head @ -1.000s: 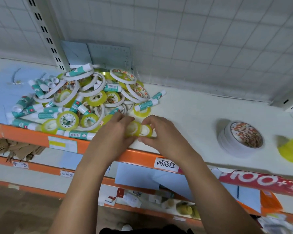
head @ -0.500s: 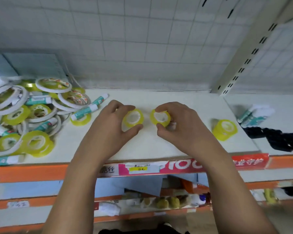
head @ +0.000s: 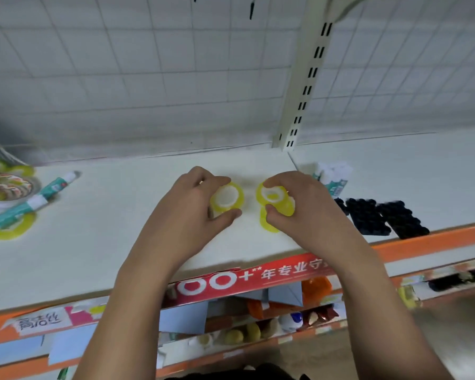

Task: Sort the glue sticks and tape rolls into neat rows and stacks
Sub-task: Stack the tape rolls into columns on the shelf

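a small yellow tape roll is pinched in the left grip. a second yellow roll is pinched in the right grip, just over a third roll lying on the shelf. this looks like the stacking step. next, the second roll must go down squarely on the third.

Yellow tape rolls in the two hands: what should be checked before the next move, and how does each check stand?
1. Left hand grips the left roll: ok.
2. Right hand grips the right roll: ok.
3. Lower roll lies under the right roll: ok.
4. Right roll square on the lower roll: cannot tell, fingers hide the edges.
5. Bare shelf beside the left roll to set it down: ok.
6. Glue sticks apart from the stack: cannot tell, the right hand hides the gap.
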Demonstrator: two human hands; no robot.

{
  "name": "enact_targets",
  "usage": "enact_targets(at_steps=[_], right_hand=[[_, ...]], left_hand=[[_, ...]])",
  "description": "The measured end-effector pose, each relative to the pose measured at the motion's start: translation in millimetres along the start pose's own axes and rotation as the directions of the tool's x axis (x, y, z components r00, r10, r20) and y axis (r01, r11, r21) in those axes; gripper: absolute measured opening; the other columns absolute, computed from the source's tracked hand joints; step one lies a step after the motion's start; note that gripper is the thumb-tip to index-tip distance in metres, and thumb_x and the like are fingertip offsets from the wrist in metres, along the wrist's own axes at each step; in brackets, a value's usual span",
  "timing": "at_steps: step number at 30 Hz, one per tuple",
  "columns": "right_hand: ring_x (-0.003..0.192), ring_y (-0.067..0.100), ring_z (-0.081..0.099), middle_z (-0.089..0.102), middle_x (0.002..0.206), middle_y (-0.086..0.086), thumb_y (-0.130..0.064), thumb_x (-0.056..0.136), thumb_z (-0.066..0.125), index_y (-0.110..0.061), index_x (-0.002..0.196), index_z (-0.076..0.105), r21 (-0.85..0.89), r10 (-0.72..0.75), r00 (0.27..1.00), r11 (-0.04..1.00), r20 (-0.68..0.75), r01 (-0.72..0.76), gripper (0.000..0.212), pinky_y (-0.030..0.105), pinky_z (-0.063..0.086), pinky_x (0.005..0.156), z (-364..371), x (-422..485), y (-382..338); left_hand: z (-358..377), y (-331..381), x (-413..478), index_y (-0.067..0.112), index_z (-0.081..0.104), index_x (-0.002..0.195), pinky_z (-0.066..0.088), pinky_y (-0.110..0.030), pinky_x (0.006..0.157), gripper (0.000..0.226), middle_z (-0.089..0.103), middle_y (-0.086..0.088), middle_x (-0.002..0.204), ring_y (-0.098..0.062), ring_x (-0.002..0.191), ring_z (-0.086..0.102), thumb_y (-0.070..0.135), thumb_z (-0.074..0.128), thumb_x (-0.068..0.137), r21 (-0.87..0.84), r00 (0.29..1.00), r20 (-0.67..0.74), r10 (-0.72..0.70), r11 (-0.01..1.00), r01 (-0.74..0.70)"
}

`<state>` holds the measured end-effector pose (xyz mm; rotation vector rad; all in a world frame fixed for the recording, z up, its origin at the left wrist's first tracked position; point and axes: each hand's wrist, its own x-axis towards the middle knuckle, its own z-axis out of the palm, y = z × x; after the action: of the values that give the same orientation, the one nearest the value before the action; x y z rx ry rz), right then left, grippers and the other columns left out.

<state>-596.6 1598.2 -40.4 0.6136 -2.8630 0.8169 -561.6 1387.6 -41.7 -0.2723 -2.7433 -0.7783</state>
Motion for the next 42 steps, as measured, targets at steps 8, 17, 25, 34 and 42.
enact_targets(at_steps=[8,17,25,34,42], right_hand=[[0.120,0.016,0.042,0.052,0.131,-0.009,-0.033,0.085,0.070,-0.029,0.134,0.050,0.017,-0.056,0.987,0.998,0.151,0.054,0.053,0.017,0.028,0.089,-1.3,5.5,35.9],[0.118,0.008,0.047,0.050,0.133,-0.012,-0.043,0.083,0.071,-0.029,0.140,0.043,0.087,-0.019,0.971,0.996,0.237,-0.002,0.065,0.024,0.037,0.091,-8.3,1.0,65.4],[0.099,0.003,0.051,0.059,0.112,-0.014,-0.049,0.081,0.070,-0.029,0.123,0.059,0.128,-0.047,0.965,0.992,0.257,0.014,0.047,0.015,0.038,0.073,-5.9,2.7,75.3],[0.091,0.003,0.058,0.064,0.102,-0.010,-0.049,0.079,0.072,-0.026,0.107,0.066,0.203,-0.009,0.975,0.978,0.224,-0.038,0.036,0.026,0.050,0.078,-2.2,4.2,69.9],[0.115,0.011,0.047,0.048,0.130,-0.005,-0.044,0.084,0.070,-0.021,0.141,0.042,0.098,0.001,0.985,0.995,0.172,-0.019,0.067,0.026,0.039,0.089,-9.5,-5.1,66.0]], left_hand=[[23.7,24.2,11.7,0.026,0.057,0.132,0.047,-0.029,0.081,0.057,0.052,0.007,0.115,-0.015,0.101,0.054,0.049,0.069,0.081,0.071,0.999,-0.012,-0.041,0.997,0.042],[49.1,53.1,34.3,0.027,0.057,0.130,0.049,-0.037,0.084,0.057,0.052,0.006,0.114,-0.017,0.099,0.053,0.048,0.070,0.079,0.050,0.998,0.070,-0.006,0.999,0.003],[59.5,48.4,33.1,0.027,0.043,0.142,0.037,-0.022,0.078,0.076,0.048,0.010,0.126,-0.007,0.098,0.048,0.049,0.073,0.076,0.069,0.990,0.139,-0.026,0.997,0.017],[61.9,48.5,32.6,0.022,0.061,0.120,0.042,-0.028,0.074,0.049,0.058,0.005,0.106,-0.010,0.086,0.050,0.052,0.066,0.082,0.111,0.982,0.149,-0.119,0.988,0.103],[58.1,46.5,24.5,0.018,0.048,0.138,0.044,-0.028,0.084,0.071,0.055,0.002,0.123,-0.016,0.106,0.055,0.052,0.069,0.080,0.137,0.981,0.139,-0.135,0.984,0.116]])
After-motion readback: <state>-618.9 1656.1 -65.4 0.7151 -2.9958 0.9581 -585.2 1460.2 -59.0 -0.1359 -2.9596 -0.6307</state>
